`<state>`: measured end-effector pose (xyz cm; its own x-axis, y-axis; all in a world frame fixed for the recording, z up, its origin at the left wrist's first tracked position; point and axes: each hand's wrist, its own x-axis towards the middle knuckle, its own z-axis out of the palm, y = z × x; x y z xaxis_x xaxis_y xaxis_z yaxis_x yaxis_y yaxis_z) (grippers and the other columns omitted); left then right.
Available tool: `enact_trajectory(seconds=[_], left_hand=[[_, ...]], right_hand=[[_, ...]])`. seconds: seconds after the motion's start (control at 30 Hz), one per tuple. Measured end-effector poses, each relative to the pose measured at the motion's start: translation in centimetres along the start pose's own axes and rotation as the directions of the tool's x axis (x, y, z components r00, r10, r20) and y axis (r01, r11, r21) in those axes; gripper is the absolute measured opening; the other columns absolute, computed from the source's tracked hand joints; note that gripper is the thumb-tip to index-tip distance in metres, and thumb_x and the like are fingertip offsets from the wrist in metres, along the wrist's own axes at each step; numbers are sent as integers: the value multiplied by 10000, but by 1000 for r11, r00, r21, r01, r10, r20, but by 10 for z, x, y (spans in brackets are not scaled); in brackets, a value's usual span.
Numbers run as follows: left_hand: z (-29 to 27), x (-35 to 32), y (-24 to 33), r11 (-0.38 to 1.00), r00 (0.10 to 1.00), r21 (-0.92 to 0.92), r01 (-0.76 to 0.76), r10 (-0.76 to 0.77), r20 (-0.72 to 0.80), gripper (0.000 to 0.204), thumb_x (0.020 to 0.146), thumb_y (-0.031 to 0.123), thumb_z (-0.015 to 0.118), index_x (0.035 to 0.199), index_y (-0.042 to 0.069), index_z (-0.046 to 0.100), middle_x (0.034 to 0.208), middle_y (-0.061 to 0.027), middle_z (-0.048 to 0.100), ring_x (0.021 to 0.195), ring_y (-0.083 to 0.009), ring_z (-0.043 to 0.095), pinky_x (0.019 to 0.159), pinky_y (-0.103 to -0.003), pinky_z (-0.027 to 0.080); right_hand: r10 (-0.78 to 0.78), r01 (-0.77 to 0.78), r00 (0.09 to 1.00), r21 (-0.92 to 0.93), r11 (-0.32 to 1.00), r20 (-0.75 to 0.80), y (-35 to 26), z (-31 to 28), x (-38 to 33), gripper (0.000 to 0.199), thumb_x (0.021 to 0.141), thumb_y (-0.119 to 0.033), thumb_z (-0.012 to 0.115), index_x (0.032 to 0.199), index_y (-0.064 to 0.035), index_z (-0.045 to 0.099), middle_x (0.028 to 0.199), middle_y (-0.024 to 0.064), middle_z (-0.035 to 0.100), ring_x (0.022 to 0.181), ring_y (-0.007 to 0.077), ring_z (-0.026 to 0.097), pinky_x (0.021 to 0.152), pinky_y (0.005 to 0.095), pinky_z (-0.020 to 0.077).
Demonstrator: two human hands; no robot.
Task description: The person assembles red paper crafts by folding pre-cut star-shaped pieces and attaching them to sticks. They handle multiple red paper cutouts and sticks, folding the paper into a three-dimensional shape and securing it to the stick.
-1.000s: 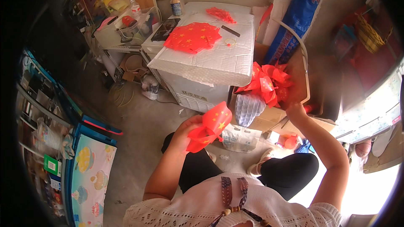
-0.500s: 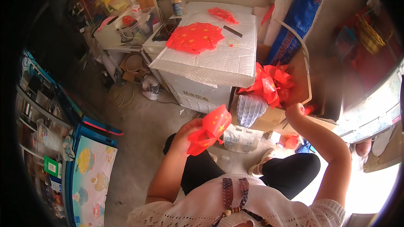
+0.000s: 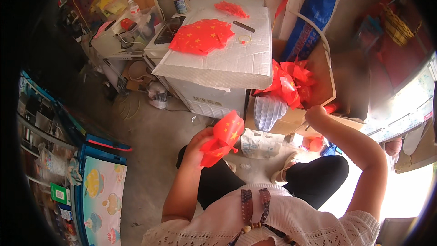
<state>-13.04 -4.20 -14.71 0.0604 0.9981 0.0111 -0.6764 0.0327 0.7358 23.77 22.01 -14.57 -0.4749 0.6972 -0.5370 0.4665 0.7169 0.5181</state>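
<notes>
Your left hand (image 3: 196,148) is closed around a folded red flag with yellow stars (image 3: 224,137), holding it up in front of your knees, while your right hand (image 3: 315,115) is curled shut to the right at the edge of a cardboard box (image 3: 291,120); what its fingers pinch, you cannot tell from here. Straight ahead, farther off, stands a white chest covered with a white padded sheet (image 3: 236,61), and more red flags (image 3: 202,36) lie spread on its left part. To the right, just beside your right hand, a bunch of red flags (image 3: 289,82) sticks out of the box. Near your feet, a white printed bag (image 3: 257,143) lies on the concrete floor (image 3: 150,155).
</notes>
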Motion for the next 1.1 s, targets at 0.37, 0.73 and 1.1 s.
enact_trajectory(seconds=[0.37,0.73,1.1], left_hand=[[11,1,2,1000,999,-30,7,-8,-39,513,934,266,611,1340,-35,525,1256,-217,631,1092,-375,658,889,-627,543],[24,-2,10,997,1000,-74,-14,16,22,412,963,215,568,1277,-52,555,1236,-224,633,1065,-371,663,875,-584,554],[10,1,-1,999,1000,40,10,-10,-7,477,966,258,572,1323,-57,529,1243,-227,633,1070,-380,663,877,-619,546]], right_hand=[[140,-141,990,-29,990,-33,-2,5,2,239,871,-184,645,1063,-86,750,1085,103,701,1003,283,665,670,442,574],[19,22,896,86,996,-444,3,22,-27,146,789,-124,642,906,-37,646,827,71,657,867,243,676,721,350,557],[51,258,662,291,921,-748,9,7,-67,218,768,-122,657,977,-60,643,998,81,601,934,254,628,823,371,540]])
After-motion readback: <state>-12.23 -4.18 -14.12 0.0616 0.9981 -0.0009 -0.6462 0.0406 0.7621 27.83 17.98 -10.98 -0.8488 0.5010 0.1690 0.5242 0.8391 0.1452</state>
